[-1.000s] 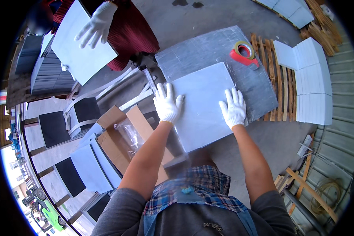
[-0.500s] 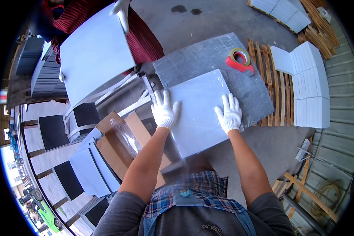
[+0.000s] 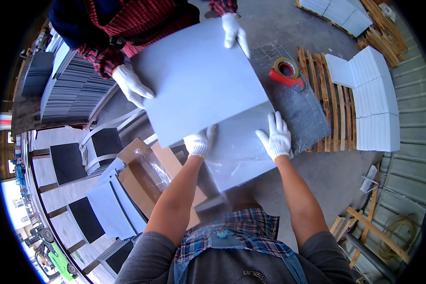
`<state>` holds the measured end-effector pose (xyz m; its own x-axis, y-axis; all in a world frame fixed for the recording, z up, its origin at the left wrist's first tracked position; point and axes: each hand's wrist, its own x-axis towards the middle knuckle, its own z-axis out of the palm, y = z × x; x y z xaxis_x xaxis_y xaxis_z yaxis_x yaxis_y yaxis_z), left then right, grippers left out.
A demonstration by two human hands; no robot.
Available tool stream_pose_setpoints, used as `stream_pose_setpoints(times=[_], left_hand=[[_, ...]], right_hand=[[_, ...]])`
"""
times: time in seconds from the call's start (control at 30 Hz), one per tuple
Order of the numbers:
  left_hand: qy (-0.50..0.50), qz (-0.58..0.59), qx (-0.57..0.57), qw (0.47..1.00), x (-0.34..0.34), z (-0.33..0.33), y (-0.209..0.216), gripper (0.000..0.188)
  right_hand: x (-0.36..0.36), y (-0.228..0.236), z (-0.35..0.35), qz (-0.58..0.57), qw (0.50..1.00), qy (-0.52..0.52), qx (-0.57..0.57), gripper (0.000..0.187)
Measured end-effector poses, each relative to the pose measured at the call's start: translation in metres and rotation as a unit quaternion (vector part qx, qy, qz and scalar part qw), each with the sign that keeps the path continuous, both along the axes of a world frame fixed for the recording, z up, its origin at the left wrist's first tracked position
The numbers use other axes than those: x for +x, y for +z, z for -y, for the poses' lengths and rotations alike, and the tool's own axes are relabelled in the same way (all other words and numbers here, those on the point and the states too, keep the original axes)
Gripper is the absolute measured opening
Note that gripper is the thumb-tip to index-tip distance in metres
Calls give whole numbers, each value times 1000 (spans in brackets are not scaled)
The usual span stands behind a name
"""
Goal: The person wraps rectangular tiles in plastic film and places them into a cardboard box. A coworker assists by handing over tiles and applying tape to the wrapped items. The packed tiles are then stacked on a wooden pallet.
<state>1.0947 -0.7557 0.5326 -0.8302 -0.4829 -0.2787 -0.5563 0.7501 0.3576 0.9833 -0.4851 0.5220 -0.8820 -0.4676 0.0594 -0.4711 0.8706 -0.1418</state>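
An open brown cardboard box (image 3: 135, 185) stands left of the work, its flaps raised; crumpled clear plastic film (image 3: 151, 163) lies inside. A scuffed grey flat tabletop (image 3: 310, 111) carries a pale grey rectangular lower panel (image 3: 239, 156), whose glossy surface shows glints and fine creases. The tabletop also carries a red tape dispenser (image 3: 284, 79) loaded with a yellowish roll. Beyond it are a slatted wooden pallet (image 3: 340, 116) and white flat panels in neat stacks (image 3: 376, 99).

The wearer's hands, in white knitted gloves, are well apart. The right hand (image 3: 277, 138) lies open, fingers spread, at the lower panel's right edge. The left hand (image 3: 199, 143) rests at the left edge, thumb apart from the palm; its fingertips are hidden.

A co-worker's two gloved hands (image 3: 131, 86) grip a smooth grey rectangular upper panel (image 3: 201, 80) at opposite edges. Half a second earlier this panel was to the upper left; now it overhangs the lower panel, covering its far portion and the wearer's left fingertips. Whether the panels touch cannot be determined.
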Motion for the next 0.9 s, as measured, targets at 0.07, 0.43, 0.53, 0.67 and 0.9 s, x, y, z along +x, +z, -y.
stream_pose_setpoints(times=[0.07, 0.43, 0.53, 0.67, 0.9], left_hand=[[-47, -28, 27, 998, 16, 15, -67, 60], [134, -248, 179, 943, 37, 25, -109, 53], [154, -246, 194, 937, 37, 23, -101, 54], [185, -273, 213, 920, 39, 22, -95, 55], [255, -341, 292, 857, 40, 21, -87, 58]], right_hand=[[0, 3, -1, 1, 1000, 14, -9, 81], [1, -21, -42, -39, 997, 33, -53, 41], [-3, -19, -52, 83, 995, 3, -47, 41], [8, -14, -64, 14, 986, -44, -158, 41], [36, -45, -85, 13, 910, -288, -299, 47]])
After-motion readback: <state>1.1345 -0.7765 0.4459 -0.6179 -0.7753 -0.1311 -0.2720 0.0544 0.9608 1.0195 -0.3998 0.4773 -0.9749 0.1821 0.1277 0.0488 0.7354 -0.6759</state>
